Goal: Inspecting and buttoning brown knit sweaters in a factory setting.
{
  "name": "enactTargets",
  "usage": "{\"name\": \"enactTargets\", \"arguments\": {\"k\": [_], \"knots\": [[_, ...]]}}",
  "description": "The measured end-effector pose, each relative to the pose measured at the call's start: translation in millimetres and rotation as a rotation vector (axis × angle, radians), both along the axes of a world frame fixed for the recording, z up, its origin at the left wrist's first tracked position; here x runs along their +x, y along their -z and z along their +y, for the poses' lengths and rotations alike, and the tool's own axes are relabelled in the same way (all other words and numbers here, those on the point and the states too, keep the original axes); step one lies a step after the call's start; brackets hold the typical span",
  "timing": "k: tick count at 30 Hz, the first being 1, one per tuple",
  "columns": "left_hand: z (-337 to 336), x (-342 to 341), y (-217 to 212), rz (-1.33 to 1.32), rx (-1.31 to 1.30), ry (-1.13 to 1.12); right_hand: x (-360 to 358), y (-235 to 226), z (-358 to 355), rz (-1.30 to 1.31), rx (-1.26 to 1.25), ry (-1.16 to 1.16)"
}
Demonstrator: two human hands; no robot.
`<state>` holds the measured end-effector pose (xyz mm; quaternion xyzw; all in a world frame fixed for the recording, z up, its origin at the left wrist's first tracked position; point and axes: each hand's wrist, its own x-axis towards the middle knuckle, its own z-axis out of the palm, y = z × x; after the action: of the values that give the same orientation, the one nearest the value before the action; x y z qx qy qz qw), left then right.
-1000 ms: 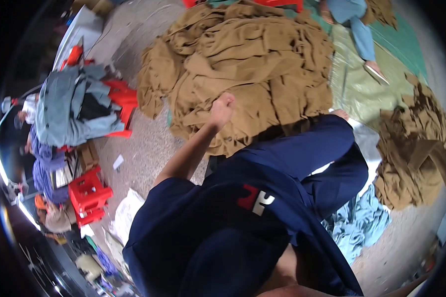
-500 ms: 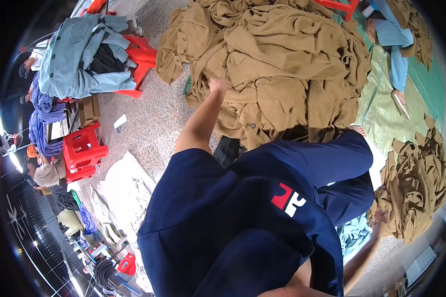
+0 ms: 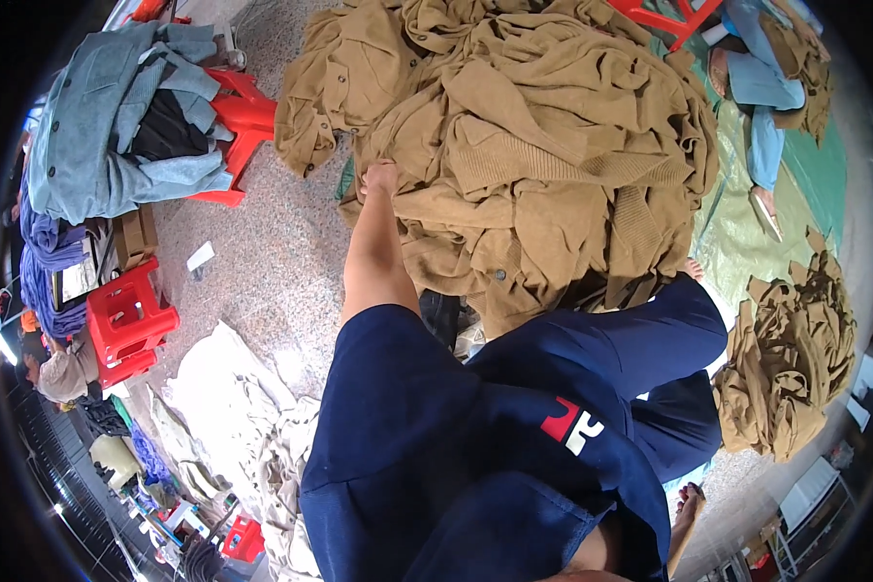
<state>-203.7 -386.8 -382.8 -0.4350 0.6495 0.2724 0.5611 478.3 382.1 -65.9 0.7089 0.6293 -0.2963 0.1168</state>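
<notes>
My left hand [image 3: 380, 177] is closed on the near left edge of a large heap of brown knit cardigans [image 3: 553, 126], gripping a fold of one cardigan. Buttons and ribbed bands show on several of them. Low on the right, my right hand [image 3: 690, 498] hangs beside my leg with loosely bent fingers and nothing visible in it. It is nearest to a bit of light blue cloth [image 3: 691, 476] and the smaller pile of brown garments [image 3: 788, 364], apart from that pile.
At the upper left, blue-grey garments [image 3: 92, 121] lie over a red stool [image 3: 238, 121]. Another red stool [image 3: 126, 310] stands below. White garments [image 3: 228, 388] cover the floor at left. A person's leg [image 3: 764, 145] is at the upper right, beside green sheeting [image 3: 727, 223].
My left hand has shifted left along the brown heap, its arm straighter. My right hand has drawn back from the smaller brown pile toward my body. The whole view has turned slightly.
</notes>
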Motion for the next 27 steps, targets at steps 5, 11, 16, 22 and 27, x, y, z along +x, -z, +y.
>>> {"name": "enactTargets", "arguments": {"k": [5,11,16,22,27], "knots": [[119,46,-33,1.315,0.426,-0.701,-9,3,33,0.258,0.375,0.064],[256,152,-250,1.510,0.696,-0.080,-230,-39,-101,0.693,0.235,-0.482],[287,200,-318,1.779,1.077,0.287,-364,-51,-261,0.932,-0.397,-0.673],[313,233,-332,1.858,1.287,0.661,-443,-64,-316,0.722,-0.861,-0.521],[304,230,-309,1.772,1.134,0.832,-451,6,-293,0.764,-0.941,-0.587]]}}
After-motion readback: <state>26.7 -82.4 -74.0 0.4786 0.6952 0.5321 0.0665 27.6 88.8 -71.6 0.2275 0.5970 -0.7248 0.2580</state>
